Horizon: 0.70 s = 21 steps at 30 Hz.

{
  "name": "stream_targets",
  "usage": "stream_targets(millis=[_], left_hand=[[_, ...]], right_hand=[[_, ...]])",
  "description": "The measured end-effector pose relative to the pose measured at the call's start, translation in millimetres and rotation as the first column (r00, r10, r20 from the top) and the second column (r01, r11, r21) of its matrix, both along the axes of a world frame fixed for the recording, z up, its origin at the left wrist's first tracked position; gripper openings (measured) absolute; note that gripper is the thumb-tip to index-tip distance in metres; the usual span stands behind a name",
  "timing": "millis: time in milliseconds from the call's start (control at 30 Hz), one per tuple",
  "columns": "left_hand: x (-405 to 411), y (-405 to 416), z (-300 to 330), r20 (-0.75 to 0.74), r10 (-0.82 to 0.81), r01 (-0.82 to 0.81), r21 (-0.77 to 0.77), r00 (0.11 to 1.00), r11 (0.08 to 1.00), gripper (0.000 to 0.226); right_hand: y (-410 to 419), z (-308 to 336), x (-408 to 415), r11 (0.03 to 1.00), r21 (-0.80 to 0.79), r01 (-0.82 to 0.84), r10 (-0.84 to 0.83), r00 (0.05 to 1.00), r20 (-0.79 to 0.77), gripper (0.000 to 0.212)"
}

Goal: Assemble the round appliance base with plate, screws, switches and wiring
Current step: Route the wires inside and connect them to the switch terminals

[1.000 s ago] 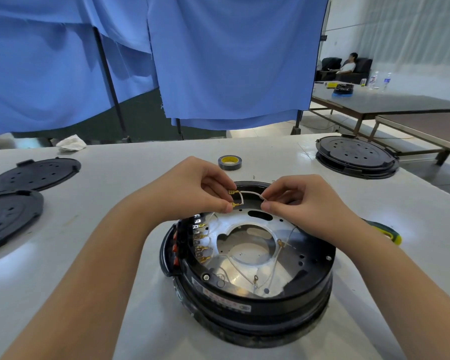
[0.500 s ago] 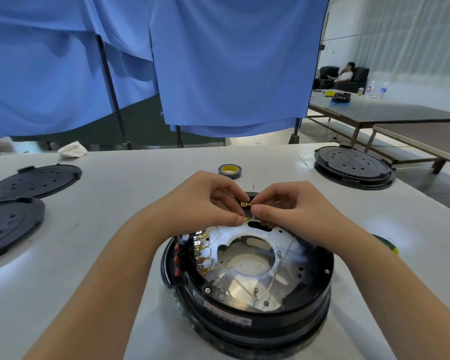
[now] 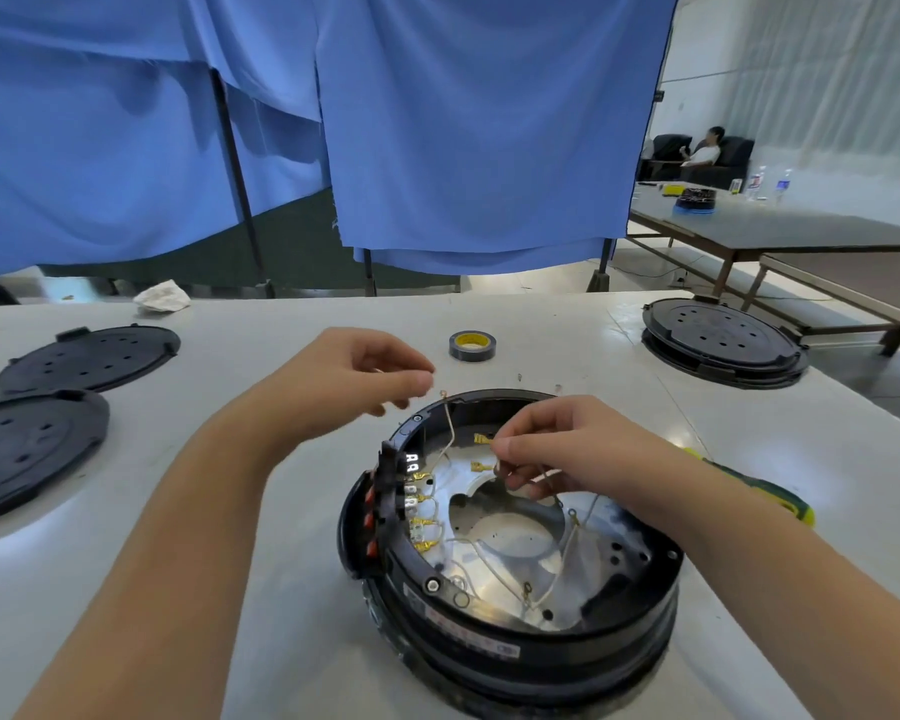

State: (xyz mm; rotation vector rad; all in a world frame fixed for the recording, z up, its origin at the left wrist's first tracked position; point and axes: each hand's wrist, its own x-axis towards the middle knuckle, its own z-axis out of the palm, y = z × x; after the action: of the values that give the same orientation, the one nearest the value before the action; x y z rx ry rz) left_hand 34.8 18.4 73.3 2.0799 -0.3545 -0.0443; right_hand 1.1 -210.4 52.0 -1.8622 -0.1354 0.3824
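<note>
The round appliance base (image 3: 515, 558) sat open at lower centre of the frame on the white table (image 3: 261, 589), its metal plate (image 3: 510, 543) exposed. The two hands, pinched together over one terminal half a second earlier, had parted: the left hand (image 3: 357, 379) hung above the rim, fingers loosely curled and empty, while the right hand (image 3: 557, 449) pinched the white wires (image 3: 494, 462) with brass terminals. Those leads apparently awaited seating on the switch block (image 3: 411, 504).

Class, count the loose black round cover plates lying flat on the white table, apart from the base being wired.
2: one cover plate at far left, another nearer, just in front of it, cut by the frame edge. The stacked unit at far right may include more.
</note>
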Motion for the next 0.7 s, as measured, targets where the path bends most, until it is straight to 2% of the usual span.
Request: stream_targets(millis=[100,167,233,433,700], left_hand=[[3.5,17.5,-1.5,-0.061,0.033,-0.025,0.136,0.998,0.990,0.017],[2.3,24.3,-3.4,-0.192,-0.006,0.060,0.276,0.981,0.959,0.039],[2.2,26.4,-7.2,-0.300,-0.004,0.116,0.358,0.954,0.927,0.048],[4.6,26.3,-12.7,-0.428,0.000,0.159,0.336,0.904,0.928,0.039],[1.1,18.7,-9.7,-0.443,0.025,0.134,0.324,0.896,0.936,0.034]], right_hand=[[6.8,-1.2,-2.7,0.997,-0.043,-0.058,0.056,0.998,-0.038,0.006],[13.0,-0.1,-3.1,0.992,-0.086,-0.092,0.088,0.995,-0.045,0.005],[20.3,1.6,-1.5,0.986,-0.126,-0.104,0.100,0.994,-0.040,0.006],[40.1,-1.7,4.1,0.984,-0.164,-0.075,0.068,0.997,-0.047,0.009],[45.5,-10.7,7.7,0.990,-0.135,-0.036,0.027,0.997,-0.071,0.013]])
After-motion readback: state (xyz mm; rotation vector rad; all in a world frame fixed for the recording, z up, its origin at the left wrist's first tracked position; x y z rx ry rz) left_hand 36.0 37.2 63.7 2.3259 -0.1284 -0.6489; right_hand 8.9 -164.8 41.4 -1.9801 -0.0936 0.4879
